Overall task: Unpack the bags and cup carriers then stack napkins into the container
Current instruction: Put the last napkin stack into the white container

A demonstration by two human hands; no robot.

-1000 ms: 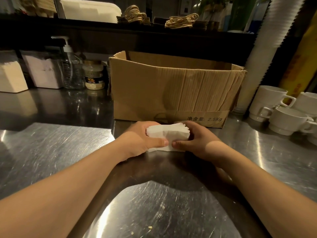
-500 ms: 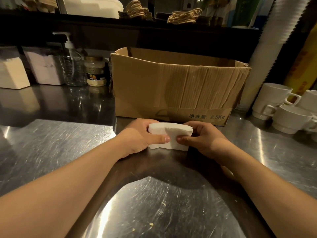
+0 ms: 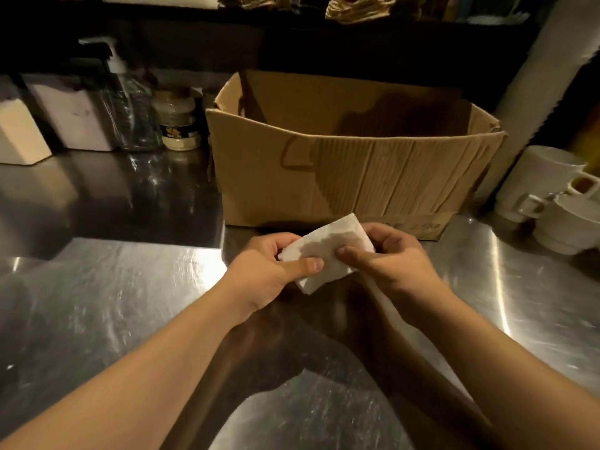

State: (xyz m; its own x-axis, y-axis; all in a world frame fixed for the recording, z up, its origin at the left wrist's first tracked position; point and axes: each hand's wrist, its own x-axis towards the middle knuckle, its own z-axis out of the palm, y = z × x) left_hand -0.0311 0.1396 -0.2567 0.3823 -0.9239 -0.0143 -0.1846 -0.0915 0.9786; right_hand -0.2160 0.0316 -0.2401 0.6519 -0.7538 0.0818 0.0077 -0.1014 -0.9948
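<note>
Head view: one camera, looking down at both hands over a steel bench [image 3: 97,303].
Napkin stack [image 3: 328,251]: white, tilted, lifted just off the bench, near side of the cardboard box [image 3: 341,177].
Left hand [image 3: 269,271]: grip closed on the stack's left end, thumb on top.
Right hand [image 3: 389,258]: grip closed on the stack's right end, thumb pressing its face.
Cardboard box: open-topped, centre, far of the hands.
White cups [image 3: 548,196]: stacked at right.
Pump bottle [image 3: 130,105]: far left, beside a jar [image 3: 177,125].
</note>
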